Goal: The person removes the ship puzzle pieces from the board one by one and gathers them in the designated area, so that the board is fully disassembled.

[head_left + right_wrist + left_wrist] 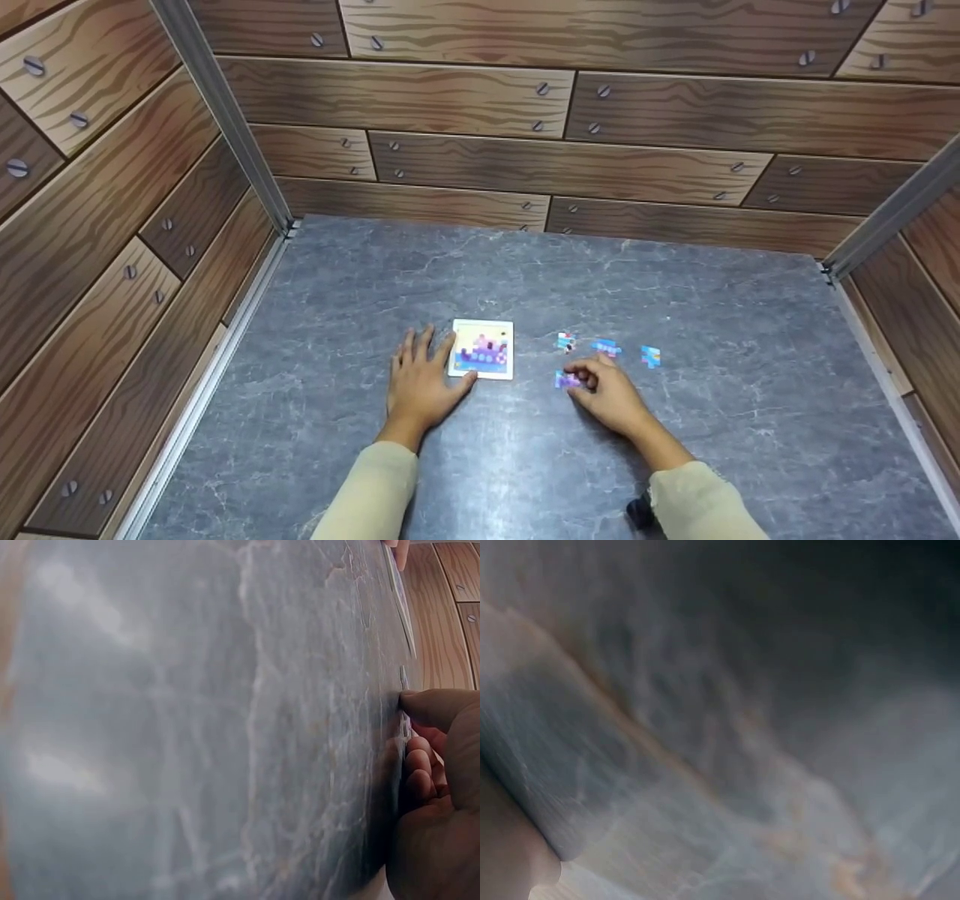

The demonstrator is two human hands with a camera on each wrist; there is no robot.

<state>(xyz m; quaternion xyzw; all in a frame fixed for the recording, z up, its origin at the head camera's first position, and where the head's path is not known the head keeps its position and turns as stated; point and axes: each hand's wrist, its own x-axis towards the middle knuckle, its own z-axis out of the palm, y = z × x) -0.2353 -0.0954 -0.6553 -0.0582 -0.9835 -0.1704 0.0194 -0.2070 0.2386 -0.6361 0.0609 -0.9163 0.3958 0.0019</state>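
A square white-framed jigsaw puzzle with a pink, purple and blue picture lies on the grey tabletop. My left hand rests spread at its left side, index finger along the left edge and thumb at the bottom edge. To the right, a purple and blue puzzle piece lies flat between the thumb and fingertips of my right hand, which pinches it. Seen from the right wrist, the thumb presses at the piece's edge, with the other fingers curled behind. Only a sliver of left hand shows in the blurred left wrist view.
Beyond my right hand lie a white, blue and red piece, a blue piece and a light-blue piece with orange. A black object sits by the right sleeve. Wood-patterned walls enclose the table.
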